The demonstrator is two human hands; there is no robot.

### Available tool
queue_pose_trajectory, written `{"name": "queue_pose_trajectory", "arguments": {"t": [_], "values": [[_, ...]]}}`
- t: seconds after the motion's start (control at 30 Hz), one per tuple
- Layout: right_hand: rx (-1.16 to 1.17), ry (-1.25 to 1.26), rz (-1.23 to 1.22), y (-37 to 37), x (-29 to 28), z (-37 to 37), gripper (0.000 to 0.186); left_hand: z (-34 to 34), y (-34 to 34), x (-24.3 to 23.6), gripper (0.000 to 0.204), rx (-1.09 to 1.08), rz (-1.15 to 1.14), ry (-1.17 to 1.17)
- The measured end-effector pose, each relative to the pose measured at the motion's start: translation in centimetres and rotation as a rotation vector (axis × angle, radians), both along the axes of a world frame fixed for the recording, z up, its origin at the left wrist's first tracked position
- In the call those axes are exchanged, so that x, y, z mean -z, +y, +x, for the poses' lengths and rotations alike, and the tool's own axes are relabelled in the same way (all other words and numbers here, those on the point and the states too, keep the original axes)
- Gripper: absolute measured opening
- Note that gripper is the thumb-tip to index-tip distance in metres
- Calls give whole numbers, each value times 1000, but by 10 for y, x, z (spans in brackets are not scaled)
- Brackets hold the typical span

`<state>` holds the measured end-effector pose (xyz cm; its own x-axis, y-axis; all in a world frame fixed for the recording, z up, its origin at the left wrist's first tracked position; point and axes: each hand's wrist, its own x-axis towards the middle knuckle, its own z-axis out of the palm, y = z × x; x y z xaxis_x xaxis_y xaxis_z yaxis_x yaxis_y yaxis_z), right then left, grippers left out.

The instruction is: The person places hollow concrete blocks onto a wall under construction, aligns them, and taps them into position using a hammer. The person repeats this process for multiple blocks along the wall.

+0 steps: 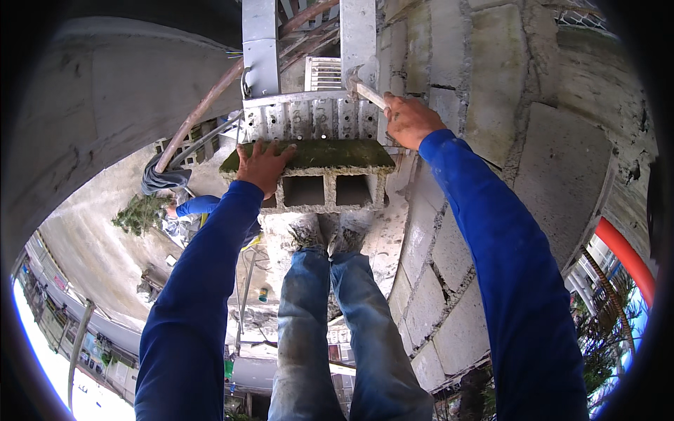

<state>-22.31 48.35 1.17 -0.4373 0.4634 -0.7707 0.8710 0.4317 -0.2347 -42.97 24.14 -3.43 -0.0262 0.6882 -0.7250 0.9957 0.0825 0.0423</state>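
In front of my legs a hollow concrete block (359, 189) shows two open cells and a dark, mossy upper face. My left hand (260, 167) lies on its left part, the fingers spread over the mossy face and the palm against the near edge. To the upper right, my right hand (411, 119) is closed around the pale handle of a hammer (371, 93). The hammer's metal head points up and left, apart from the block, beside a grey upright post. What bears the block's weight is hidden.
A concrete block wall (449, 203) rises close on my right. Ahead is a perforated metal deck (309, 119) between two grey posts (260, 49). A brown pole (203, 116) slants at left. Far below, another person's blue sleeve (198, 205) shows near green foliage. My shoes stand high above ground.
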Motion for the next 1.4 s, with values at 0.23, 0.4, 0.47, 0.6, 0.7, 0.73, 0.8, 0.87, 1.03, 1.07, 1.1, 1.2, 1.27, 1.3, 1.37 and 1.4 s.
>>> {"name": "queue_pose_trajectory", "arguments": {"t": [0.23,0.4,0.47,0.6,0.7,0.73,0.8,0.87,1.03,1.07,1.1,1.2,1.27,1.3,1.37,1.4], "values": [[-209,-147,-15,1,30,35,28,184,-11,-71,46,-831,410,-674],[22,42,92,16,7,17,29,249,9,-5,61,-727,482,-322],[-1,40,105,14,9,26,30,253,25,10,62,-818,351,-335],[-440,-231,-27,0,20,20,30,260,38,30,55,-902,188,-313],[-277,-99,30,10,-1,6,34,258,32,37,44,-978,284,-291],[-195,-41,60,14,-5,8,34,260,34,37,43,-975,272,-285],[-207,-82,43,11,-5,12,34,263,36,38,42,-971,248,-268],[-344,-196,-18,3,5,21,33,269,38,37,40,-964,233,-272],[-275,-138,17,13,1,8,27,271,38,40,39,-1032,292,-274],[-207,-80,43,15,0,11,26,271,38,40,39,-1023,287,-275],[-139,-22,69,17,-2,13,26,271,38,39,39,-1015,282,-276],[35,73,66,16,3,18,27,268,35,42,40,-1029,223,-295],[183,64,45,10,18,32,29,271,38,37,39,-1042,258,-311],[265,39,7,7,21,41,37,272,40,35,39,-1050,274,-315],[308,84,118,0,21,64,43,270,41,32,37,-1075,261,-336],[331,105,172,-4,20,76,45,269,41,31,37,-1088,252,-346]]}}
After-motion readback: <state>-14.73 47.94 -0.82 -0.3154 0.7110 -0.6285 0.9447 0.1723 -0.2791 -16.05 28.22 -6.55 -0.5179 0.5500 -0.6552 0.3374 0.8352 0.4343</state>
